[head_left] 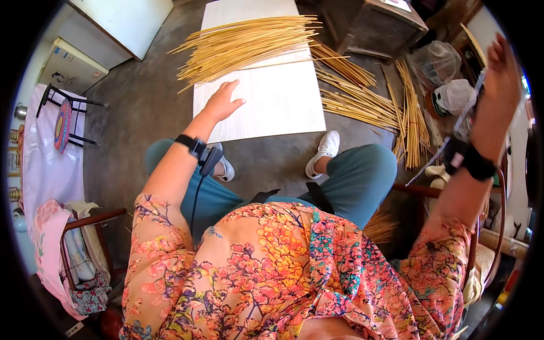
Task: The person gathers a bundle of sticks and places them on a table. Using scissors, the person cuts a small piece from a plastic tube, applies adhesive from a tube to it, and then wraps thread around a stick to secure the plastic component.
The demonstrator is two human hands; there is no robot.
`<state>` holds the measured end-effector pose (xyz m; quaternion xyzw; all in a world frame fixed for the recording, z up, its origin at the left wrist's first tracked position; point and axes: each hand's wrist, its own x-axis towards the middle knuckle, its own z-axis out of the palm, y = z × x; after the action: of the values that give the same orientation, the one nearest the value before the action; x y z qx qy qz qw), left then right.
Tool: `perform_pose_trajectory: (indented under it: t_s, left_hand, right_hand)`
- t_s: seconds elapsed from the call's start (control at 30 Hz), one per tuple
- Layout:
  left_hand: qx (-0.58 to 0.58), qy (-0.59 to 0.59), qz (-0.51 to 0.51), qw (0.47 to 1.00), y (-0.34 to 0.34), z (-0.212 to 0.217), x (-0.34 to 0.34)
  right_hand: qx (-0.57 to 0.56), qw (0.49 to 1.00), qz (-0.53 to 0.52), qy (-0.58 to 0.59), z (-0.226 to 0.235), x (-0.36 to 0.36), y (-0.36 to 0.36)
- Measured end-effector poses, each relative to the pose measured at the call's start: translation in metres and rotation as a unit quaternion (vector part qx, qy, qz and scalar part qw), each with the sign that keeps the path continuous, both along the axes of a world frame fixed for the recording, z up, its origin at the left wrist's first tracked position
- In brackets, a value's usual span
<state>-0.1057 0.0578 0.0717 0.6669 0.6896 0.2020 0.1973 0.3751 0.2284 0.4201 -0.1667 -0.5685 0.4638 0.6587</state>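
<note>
Over the white board (260, 107), my left hand (224, 102) hangs open, thumb out from the fingers, just short of a spread of yellow straw-like stalks (249, 45). The stalks lie across the board's far part, and one thin stalk sticks out to the right. High at the far right, my right hand (498, 73) is raised with its fingers loosely bent and apart; I make out nothing in them. Close by that hand are a slanting stalk (472, 41) and a long pale strip (447, 140); whether either touches it, I cannot tell.
More stalks (360, 102) lie on the floor right of the board, beside an upright-lying bundle (415, 113). Beyond are a dark wooden cabinet (377, 28) and plastic bags (453, 96). At left stands a covered table (51, 164) with a small black-legged stool (63, 122).
</note>
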Motion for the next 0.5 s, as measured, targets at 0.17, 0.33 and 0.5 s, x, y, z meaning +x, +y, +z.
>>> perform_pose_trajectory:
  t_s: [0.17, 0.33, 0.5]
  left_hand:
    - [-0.032, 0.032, 0.032, 0.998, 0.04, -0.025, -0.024]
    - [-0.036, 0.052, -0.024, 0.998, 0.095, -0.065, 0.011]
    - [0.04, 0.125, -0.059, 0.99, 0.127, -0.098, 0.044]
  right_hand:
    - [-0.086, 0.988, 0.047, 0.118, -0.106, -0.136, 0.009]
    - [-0.277, 0.96, -0.001, -0.034, -0.226, -0.198, -0.035]
    - [-0.474, 0.839, 0.156, -0.216, -0.304, -0.222, -0.043]
